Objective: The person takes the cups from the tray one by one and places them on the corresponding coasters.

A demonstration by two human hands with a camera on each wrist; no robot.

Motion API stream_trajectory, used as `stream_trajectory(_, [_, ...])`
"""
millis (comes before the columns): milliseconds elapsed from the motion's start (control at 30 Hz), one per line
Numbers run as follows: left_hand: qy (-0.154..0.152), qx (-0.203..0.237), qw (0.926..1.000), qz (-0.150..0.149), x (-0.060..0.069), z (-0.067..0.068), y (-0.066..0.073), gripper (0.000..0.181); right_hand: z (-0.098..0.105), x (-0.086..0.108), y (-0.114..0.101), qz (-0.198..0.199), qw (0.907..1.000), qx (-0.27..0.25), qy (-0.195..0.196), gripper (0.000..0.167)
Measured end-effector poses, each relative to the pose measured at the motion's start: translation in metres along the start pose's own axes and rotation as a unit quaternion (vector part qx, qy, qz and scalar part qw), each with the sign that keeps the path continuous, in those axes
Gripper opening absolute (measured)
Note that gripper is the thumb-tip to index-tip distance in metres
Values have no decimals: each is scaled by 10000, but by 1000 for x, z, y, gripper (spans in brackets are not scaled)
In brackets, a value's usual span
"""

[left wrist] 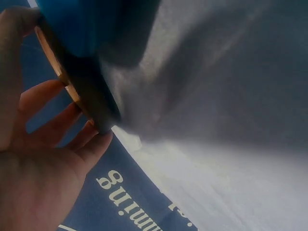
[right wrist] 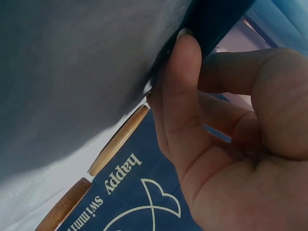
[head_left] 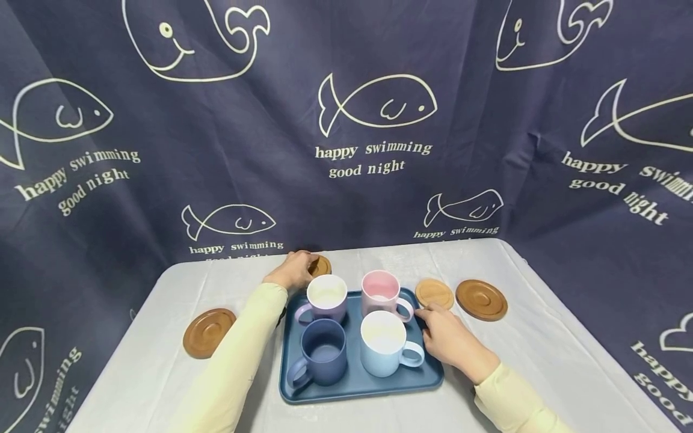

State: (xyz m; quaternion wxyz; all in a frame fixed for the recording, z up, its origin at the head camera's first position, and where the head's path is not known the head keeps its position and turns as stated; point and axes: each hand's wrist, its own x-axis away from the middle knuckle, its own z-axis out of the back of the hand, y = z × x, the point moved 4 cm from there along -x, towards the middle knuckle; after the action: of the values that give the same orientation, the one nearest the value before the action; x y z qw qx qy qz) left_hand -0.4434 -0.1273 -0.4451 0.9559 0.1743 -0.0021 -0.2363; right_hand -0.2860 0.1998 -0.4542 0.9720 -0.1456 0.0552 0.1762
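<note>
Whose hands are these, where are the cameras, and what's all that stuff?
There's no robot here, just a person's bare left hand and right hand. The wide picture comes from a camera on the person's head. The other two come from cameras on the wrists, close to each hand.

On the white table sits a blue tray carrying a purple mug, a pink mug, a dark blue mug and a light blue mug. One wooden coaster lies on the left, a pale coaster and a darker coaster on the right.

The left hand holds another coaster by the tray's far side. The right hand pinches the tray's right edge. Behind hangs a fish-patterned cloth.
</note>
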Motion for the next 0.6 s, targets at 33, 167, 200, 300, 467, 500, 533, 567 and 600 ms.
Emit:
stream_trajectory(33, [-1, -25, 10000, 46, 0, -1, 0, 56, 0, 0, 0, 1, 10000, -6, -9, 38])
stream_trajectory(167, [34, -105, 9998, 144, 0, -3, 0, 61, 0, 1, -2, 25, 10000, -6, 17, 37])
stream_trajectory(200, [57, -109, 9998, 165, 1, -3, 0, 62, 0, 1, -2, 21, 10000, 9, 30, 37])
stream_trajectory(300, [86, -86, 9998, 145, 1, -2, 0, 60, 0, 1, -2, 19, 10000, 22, 44, 37])
stream_trajectory(467, [115, -83, 9999, 44, -1, -3, -1, 57, 0, 0, -1, 3, 10000, -7, 54, 38])
stream_trajectory(500, [117, -70, 9999, 33, -1, -3, -1, 57, 0, 0, -1, 1, 10000, -13, 56, 38])
stream_trajectory(533, [114, -60, 9999, 26, -1, -3, -1, 56, 0, 0, -1, 2, 10000, -17, 57, 38])
stream_trajectory(567, [114, -45, 9999, 31, -1, -4, -1, 56, 0, 0, -1, 5, 10000, -11, 61, 38])
stream_trajectory(600, [102, -31, 9999, 40, -1, -4, -1, 56, 0, 0, -1, 2, 10000, -9, 58, 38])
